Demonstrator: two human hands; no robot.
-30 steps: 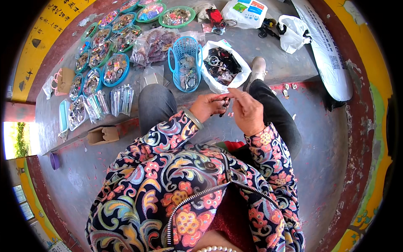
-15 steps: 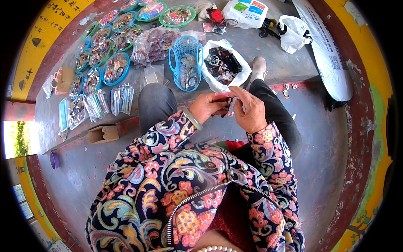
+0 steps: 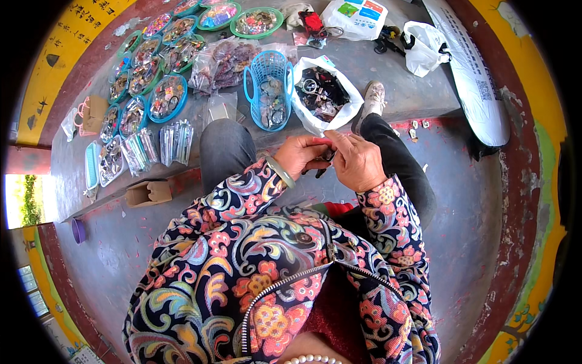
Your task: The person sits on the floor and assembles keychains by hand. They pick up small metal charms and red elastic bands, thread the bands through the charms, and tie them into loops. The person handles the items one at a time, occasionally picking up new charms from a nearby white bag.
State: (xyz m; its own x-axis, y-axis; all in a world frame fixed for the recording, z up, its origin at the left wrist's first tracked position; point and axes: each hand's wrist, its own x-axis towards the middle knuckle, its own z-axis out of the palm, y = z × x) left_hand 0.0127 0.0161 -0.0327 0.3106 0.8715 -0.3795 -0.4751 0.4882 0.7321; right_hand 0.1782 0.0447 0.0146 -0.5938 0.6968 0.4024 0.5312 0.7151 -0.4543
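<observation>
My left hand [image 3: 298, 156], a pale bangle at its wrist, is closed on a small item with a pink-red part [image 3: 322, 141] and a dark part [image 3: 328, 156] hanging below the fingers. Its exact kind is too small to tell. Against it comes my right hand [image 3: 359, 162], fingers bent and pressed together at the same item; what its fingertips pinch is partly hidden. Just beyond both hands stands a white plastic bag [image 3: 341, 124], its mouth wide, with dark and shiny small trinkets [image 3: 323, 91] inside. Left of the bag is a blue plastic basket [image 3: 270, 64] holding small packaged pieces.
Round trays [image 3: 167, 115] of small accessories crowd the ledge [image 3: 400, 97] at the left. Bundles of wrapped pens [image 3: 176, 144] lie nearer, above a cardboard box [image 3: 148, 194]. Clear bags [image 3: 227, 64] sit behind. White bags [image 3: 422, 51] and a long silvery package [image 3: 470, 73] are at the right.
My right hand has shifted slightly nearer, its fingers curling more tightly at the item. The dark part now hangs lower left between the hands. The white bag's near rim has sagged a little.
</observation>
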